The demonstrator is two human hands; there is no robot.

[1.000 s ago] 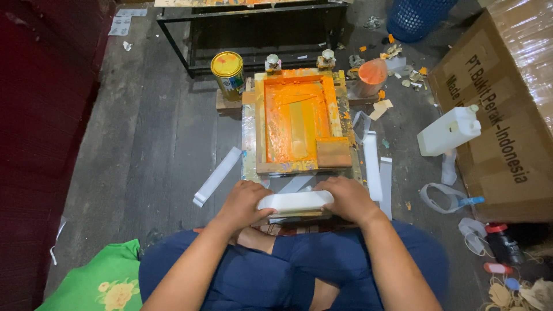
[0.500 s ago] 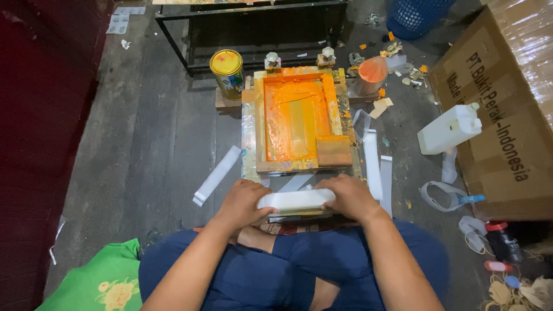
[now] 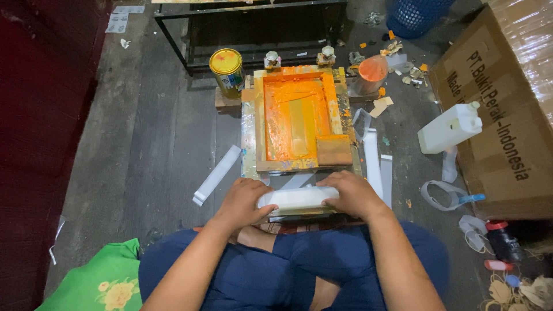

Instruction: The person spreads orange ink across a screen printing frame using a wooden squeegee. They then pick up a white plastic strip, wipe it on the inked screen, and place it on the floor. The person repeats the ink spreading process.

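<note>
Both hands clamp one white bundle: left hand [image 3: 245, 203] and right hand [image 3: 352, 194] wrap fingers over its ends, hiding them. Beyond the grip sits one orange-stained frame [image 3: 299, 121], one paint can [image 3: 227, 70] beside it.

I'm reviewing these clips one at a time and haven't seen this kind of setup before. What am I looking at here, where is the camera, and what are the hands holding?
The camera sits on a person's head and looks down at their lap and the floor. The person sits cross-legged. The left hand and right hand grip the two ends of a white bundle. Just beyond it lies a wooden frame smeared with orange paint. Nearby are a yellow paint can, a white jug, loose white strips and a cardboard box.
</note>
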